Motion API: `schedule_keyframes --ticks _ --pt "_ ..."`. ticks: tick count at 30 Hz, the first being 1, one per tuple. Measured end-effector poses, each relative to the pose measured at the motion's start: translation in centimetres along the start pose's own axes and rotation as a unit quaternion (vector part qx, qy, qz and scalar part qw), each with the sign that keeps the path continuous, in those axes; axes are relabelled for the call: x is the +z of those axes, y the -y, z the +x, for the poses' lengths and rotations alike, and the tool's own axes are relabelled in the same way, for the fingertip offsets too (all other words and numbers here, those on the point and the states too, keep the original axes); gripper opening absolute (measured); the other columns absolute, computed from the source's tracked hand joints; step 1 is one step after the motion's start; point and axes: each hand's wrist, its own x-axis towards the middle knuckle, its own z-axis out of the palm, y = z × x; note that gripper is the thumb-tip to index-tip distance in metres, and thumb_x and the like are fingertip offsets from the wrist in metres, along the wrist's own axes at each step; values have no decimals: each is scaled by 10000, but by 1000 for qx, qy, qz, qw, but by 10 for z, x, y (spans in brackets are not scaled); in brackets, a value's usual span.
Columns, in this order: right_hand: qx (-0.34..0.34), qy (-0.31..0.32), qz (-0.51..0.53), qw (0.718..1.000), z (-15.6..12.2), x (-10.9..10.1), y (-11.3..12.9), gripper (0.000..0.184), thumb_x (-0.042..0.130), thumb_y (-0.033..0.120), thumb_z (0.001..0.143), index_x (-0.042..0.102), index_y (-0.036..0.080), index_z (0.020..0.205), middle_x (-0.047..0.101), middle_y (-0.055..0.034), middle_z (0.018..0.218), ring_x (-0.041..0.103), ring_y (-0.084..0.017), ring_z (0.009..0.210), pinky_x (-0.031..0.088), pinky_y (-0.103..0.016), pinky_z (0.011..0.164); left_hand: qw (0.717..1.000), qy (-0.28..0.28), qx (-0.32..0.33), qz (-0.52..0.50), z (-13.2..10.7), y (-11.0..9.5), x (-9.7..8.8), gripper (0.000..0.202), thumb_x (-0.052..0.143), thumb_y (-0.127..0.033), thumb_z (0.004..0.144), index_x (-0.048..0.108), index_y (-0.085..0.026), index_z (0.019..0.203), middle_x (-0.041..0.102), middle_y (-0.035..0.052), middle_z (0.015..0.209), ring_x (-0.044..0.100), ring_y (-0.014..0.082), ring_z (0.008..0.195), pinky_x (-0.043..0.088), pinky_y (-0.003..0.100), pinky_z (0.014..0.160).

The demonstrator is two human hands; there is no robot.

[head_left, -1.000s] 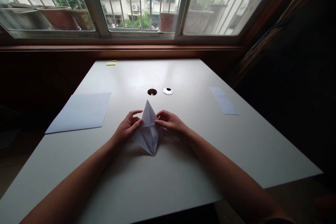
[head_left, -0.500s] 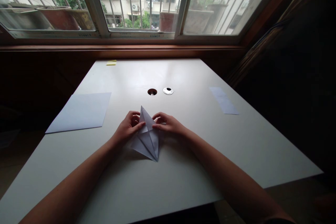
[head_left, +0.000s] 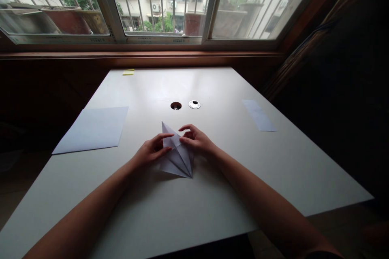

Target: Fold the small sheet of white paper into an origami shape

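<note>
A folded piece of white paper (head_left: pixel 181 157), creased into a pointed kite-like shape, lies on the white table between my hands. Its narrow tip points away from me and its flaps spread toward me. My left hand (head_left: pixel 152 148) reaches over the left side, index finger and thumb stretched apart across the paper. At the right edge is my right hand (head_left: pixel 196 139), its thumb on the paper and its index finger lifted clear. The other right fingers curl behind the edge, partly hidden, and appear to pinch it.
On the left of the table (head_left: pixel 146 218) lie large white sheets (head_left: pixel 91 129). A white paper strip (head_left: pixel 259 116) is at the right. Beyond the folded paper are a round cable hole (head_left: pixel 176 106) and its cover (head_left: pixel 194 105). Yellow sticky notes (head_left: pixel 128 72) sit at the far left.
The folded paper has turned, its near point swinging to the right. My left fingers have come off its edge and spread over it; my right index finger has lifted.
</note>
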Motion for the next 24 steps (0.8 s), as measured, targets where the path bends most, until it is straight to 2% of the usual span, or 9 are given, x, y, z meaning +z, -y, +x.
schedule_keyframes --ticks 2,4,8,12,14,16,18,20,24 --pt "-2 11 3 1000 0 0 -1 381 677 449 842 559 228 1129 617 31 731 542 -117 632 388 -225 564 998 24 38 41 1 1 0 361 574 -354 938 631 -235 1274 685 67 1011 639 170 838 514 271 737" --pt "-5 19 6 1000 1 0 -1 368 681 446 840 566 222 1107 617 27 734 547 -117 635 388 -223 558 994 41 73 66 2 2 0 317 559 -330 946 680 -236 1224 666 93 1179 650 207 980 520 297 836" --pt "-26 7 9 1000 3 1 -3 366 705 438 829 574 217 1090 637 3 815 603 -138 732 448 -244 636 995 24 74 59 2 4 -2 299 572 -308 940 700 -243 1203 677 88 1171 666 210 1003 534 281 843" --pt "-45 -36 31 998 4 0 -7 402 696 429 841 542 241 1162 639 -48 1098 643 -146 838 497 -284 756 999 -33 37 11 1 7 -3 286 620 -321 914 719 -222 1164 688 97 1139 671 221 987 555 299 837" --pt "-51 -54 39 996 4 -2 -8 421 684 428 851 523 252 1198 618 -58 1172 641 -142 845 503 -291 777 997 -67 22 -40 2 8 -2 336 655 -326 894 689 -214 1208 676 104 1185 665 233 1024 561 328 875" --pt "-49 -60 43 996 4 -3 -8 430 678 434 856 519 253 1213 617 -51 1139 636 -143 845 504 -293 780 988 -100 23 -114 2 9 0 529 693 -314 870 549 -241 1373 677 102 1193 667 231 1040 566 358 904" --pt "-45 -48 53 996 4 -4 -7 442 675 444 859 515 248 1222 621 -28 1022 630 -146 818 502 -294 763 973 -131 36 -187 3 8 2 834 724 -286 849 251 -305 1535 706 79 1121 689 213 997 579 377 893" --pt "-40 -35 73 996 4 -3 -4 466 692 450 846 508 240 1219 615 -4 916 629 -150 795 501 -299 758 960 -168 39 -222 2 6 2 1070 747 -253 833 -37 -362 1553 725 49 1071 708 198 954 588 388 879" --pt "-22 -11 109 994 3 -1 -2 542 787 431 755 527 221 1181 641 -5 873 649 -170 827 515 -320 787 948 -239 35 -209 1 2 0 1198 770 -227 814 -188 -376 1517 735 37 1069 713 196 967 583 391 894"
